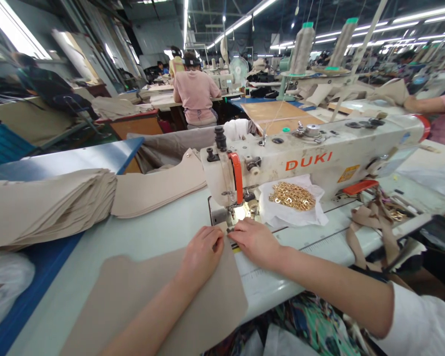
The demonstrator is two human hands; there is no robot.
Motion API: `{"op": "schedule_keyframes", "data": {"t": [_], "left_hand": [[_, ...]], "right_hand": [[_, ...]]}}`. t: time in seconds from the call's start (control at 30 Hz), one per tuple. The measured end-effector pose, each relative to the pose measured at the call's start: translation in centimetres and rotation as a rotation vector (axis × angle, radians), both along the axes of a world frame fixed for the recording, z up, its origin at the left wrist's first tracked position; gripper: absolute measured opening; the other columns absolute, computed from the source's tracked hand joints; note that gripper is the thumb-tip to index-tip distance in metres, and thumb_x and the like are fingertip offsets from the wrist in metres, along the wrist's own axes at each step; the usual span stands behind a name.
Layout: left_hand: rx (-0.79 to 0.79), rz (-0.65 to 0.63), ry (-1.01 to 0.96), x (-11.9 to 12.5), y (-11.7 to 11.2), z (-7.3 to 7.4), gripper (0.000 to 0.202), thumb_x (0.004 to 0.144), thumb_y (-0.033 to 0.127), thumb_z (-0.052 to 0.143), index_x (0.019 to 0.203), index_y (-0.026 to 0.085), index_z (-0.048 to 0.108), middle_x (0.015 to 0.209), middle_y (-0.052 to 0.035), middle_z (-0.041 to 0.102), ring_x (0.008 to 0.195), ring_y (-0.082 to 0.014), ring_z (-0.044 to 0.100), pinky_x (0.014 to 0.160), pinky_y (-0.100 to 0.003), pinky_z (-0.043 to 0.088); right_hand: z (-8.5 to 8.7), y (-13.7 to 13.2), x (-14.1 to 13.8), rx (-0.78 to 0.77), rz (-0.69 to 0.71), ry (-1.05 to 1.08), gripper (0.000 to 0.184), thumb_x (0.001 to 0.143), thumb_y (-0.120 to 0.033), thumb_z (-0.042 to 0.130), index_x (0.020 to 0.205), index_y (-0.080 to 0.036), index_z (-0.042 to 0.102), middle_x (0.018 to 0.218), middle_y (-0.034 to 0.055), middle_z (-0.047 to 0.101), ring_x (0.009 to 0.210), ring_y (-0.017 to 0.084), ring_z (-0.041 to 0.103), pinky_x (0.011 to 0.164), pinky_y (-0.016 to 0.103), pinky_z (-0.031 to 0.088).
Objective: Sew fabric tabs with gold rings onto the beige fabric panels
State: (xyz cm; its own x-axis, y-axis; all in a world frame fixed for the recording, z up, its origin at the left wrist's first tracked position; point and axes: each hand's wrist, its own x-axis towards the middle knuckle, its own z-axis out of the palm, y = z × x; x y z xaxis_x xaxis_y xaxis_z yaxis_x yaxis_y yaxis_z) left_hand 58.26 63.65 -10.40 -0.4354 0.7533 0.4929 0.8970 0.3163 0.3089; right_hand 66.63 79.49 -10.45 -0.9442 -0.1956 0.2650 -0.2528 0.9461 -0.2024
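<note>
A beige fabric panel (141,282) lies flat on the pale sewing table, its upper corner at the needle area of a white sewing machine (267,158). My left hand (203,252) is closed on the panel's top edge, fingers curled near the presser foot. Just to its right, my right hand (255,242) has its fingertips pressed together at the same edge, beside the lit needle plate; what they pinch is too small to make out. The needle itself is hidden behind the machine head and my fingers.
Stacked beige panels (52,202) lie at the left, with more panels (159,190) behind. Gold metal rings (292,196) rest on white paper by the machine. Beige strips (374,225) hang at the right. Thread cones (303,49) stand behind; a person in pink (197,91) sits ahead.
</note>
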Motion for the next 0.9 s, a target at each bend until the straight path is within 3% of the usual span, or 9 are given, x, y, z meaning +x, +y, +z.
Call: {"op": "schedule_keyframes", "data": {"t": [0.43,0.77,0.9], "left_hand": [[-0.022,-0.030,0.000,-0.1,0.1,0.1,0.016,0.084,0.013,0.046,0.076,0.019,0.058,0.078,-0.0045,0.066,0.075,-0.0178,0.058,0.071,-0.032,0.052],[-0.026,-0.038,0.032,-0.3,0.1,0.1,0.017,0.086,0.014,0.044,0.076,0.020,0.056,0.077,-0.0039,0.065,0.073,-0.0175,0.058,0.070,-0.032,0.051],[-0.016,-0.046,0.052,-0.2,0.1,0.2,0.018,0.088,0.015,0.042,0.076,0.019,0.056,0.076,-0.0037,0.064,0.074,-0.0172,0.058,0.070,-0.032,0.051]], "right_hand": [[0.1,0.2,0.0,0.064,0.058,0.007,0.014,0.088,-0.016,0.051,0.093,-0.016,0.064,0.081,0.0046,0.058,0.083,0.020,0.049,0.075,0.029,0.042],[1.8,2.0,3.0,0.228,0.389,0.039,0.016,0.092,-0.017,0.048,0.101,-0.014,0.061,0.095,0.0060,0.062,0.093,0.019,0.050,0.081,0.031,0.042],[1.2,1.0,2.5,0.203,0.369,0.110,0.015,0.093,-0.016,0.045,0.095,-0.015,0.060,0.099,0.0060,0.062,0.096,0.018,0.050,0.085,0.031,0.041]]}}
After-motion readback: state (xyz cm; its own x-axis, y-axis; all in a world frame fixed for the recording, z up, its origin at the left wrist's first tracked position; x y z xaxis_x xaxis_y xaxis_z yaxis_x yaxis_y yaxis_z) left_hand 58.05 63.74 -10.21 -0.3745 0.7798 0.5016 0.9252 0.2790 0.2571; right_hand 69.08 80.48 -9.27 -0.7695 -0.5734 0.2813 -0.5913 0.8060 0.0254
